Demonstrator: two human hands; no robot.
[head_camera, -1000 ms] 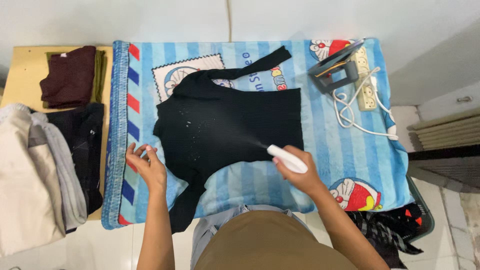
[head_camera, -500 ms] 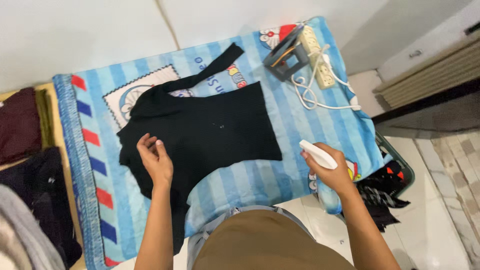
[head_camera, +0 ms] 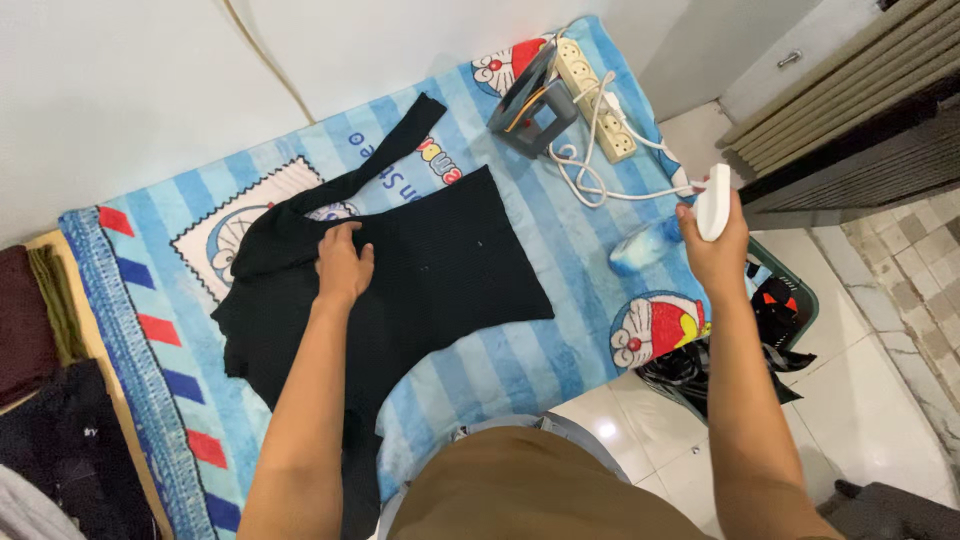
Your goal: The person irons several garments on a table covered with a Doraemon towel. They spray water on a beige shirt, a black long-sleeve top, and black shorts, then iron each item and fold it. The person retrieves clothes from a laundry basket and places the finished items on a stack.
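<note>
No packages, labels, signs or screens in view, only printed cartoon motifs and a stamp-shaped panel in blue, white and red on the striped blanket [head_camera: 590, 330] covering the bench

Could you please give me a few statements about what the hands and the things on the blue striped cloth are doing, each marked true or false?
1. The left hand lies flat on the black garment. True.
2. The right hand holds the iron. False: it holds a white spray bottle; the iron stands untouched at the far end of the cloth.
3. The black garment is folded into a neat square. False: it lies spread out, one sleeve stretched towards the wall.
4. A white power strip lies beside the iron. True.
5. The right hand is off the garment, near the cloth's edge. True.
</note>
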